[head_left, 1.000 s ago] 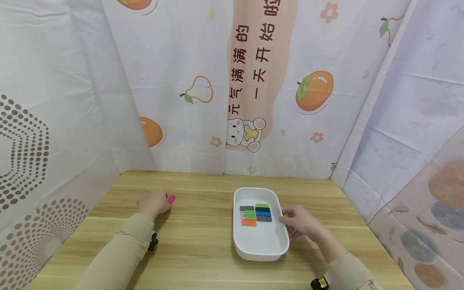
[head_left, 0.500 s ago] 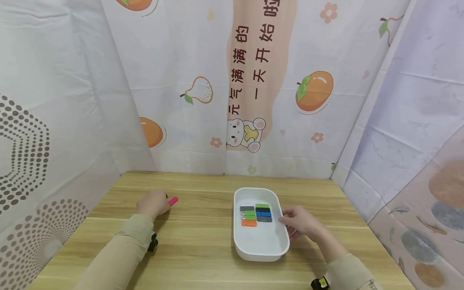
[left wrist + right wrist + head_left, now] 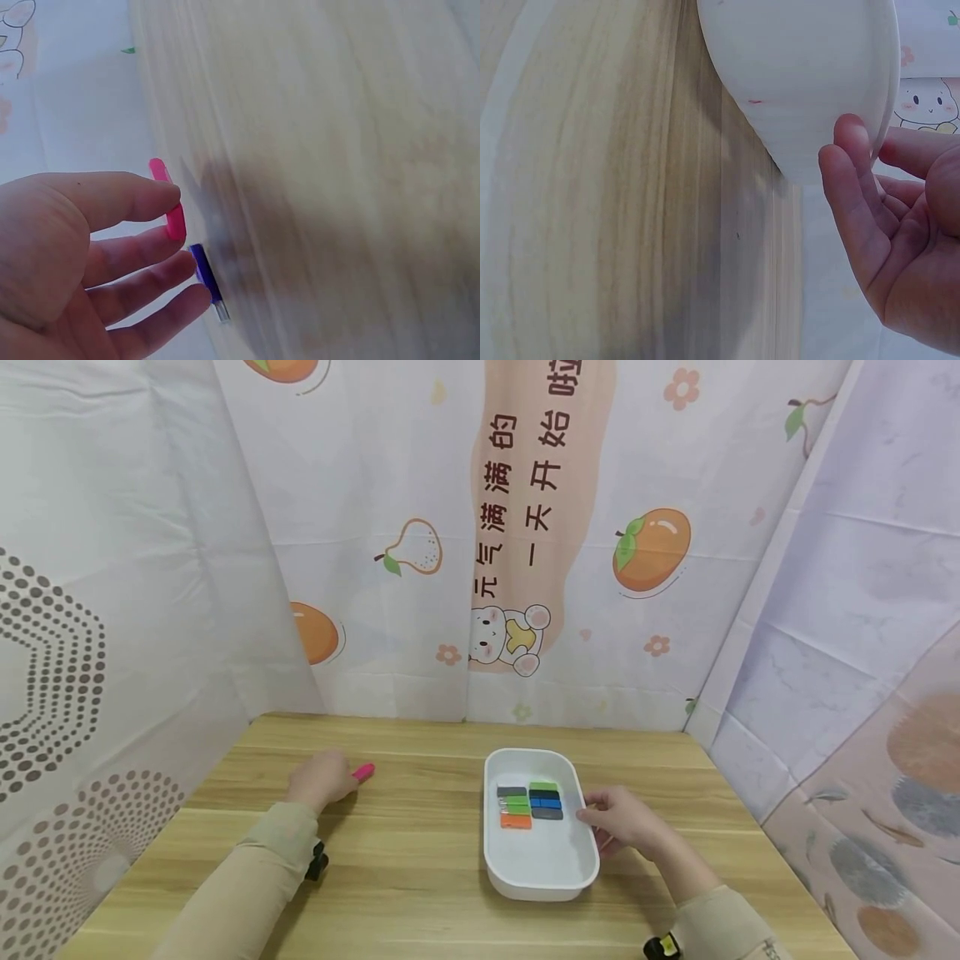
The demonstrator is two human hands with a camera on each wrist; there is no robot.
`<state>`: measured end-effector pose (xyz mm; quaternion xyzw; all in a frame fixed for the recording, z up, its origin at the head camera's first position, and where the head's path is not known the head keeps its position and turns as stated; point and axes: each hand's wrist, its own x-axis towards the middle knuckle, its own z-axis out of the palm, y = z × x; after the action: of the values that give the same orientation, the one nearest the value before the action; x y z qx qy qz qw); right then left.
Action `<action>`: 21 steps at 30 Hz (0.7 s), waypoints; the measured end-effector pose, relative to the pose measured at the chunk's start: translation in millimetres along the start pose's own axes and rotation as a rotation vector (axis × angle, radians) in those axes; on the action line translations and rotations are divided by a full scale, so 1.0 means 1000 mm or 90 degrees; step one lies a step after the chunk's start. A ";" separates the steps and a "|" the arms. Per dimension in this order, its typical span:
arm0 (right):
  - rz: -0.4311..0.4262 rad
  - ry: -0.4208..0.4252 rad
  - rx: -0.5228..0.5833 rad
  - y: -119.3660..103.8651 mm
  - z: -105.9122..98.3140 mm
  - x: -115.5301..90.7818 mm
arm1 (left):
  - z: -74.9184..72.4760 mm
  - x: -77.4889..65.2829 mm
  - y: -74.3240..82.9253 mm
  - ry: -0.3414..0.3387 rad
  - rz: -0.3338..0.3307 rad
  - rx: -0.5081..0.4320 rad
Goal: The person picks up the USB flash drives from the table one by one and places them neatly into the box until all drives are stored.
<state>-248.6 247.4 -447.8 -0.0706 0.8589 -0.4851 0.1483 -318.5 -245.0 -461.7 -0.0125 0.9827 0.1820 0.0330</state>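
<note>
My left hand (image 3: 322, 779) is at the left of the table, pinching a slim pink USB stick (image 3: 175, 223) between thumb and index finger. Below its other fingers, in the left wrist view, lies a dark blue USB stick (image 3: 205, 271) with a metal end. A white rectangular box (image 3: 540, 864) stands right of the middle. At its right side my right hand (image 3: 621, 820) grips the rim, thumb over the edge and fingers against the outer wall. Two columns of small sticks lie inside, among them an orange one (image 3: 516, 821) and a blue one (image 3: 545, 803).
The wood-grain table (image 3: 420, 852) runs back to a printed curtain (image 3: 360, 635). More curtains hang close at the left (image 3: 172, 635) and the right (image 3: 810, 693). A wide stretch of tabletop lies between the left hand and the box.
The pink USB stick has shifted slightly right and shows more beyond my left fingertips. My left hand has moved only a little. My right hand and the box stay where they were.
</note>
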 end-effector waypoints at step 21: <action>0.009 0.008 -0.005 -0.001 0.001 -0.001 | -0.012 0.003 0.047 0.024 0.125 0.002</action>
<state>-247.6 246.8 -447.1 -0.0617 0.8622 -0.4811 0.1460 -324.1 -205.4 -433.7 0.0808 0.9798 0.1829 -0.0034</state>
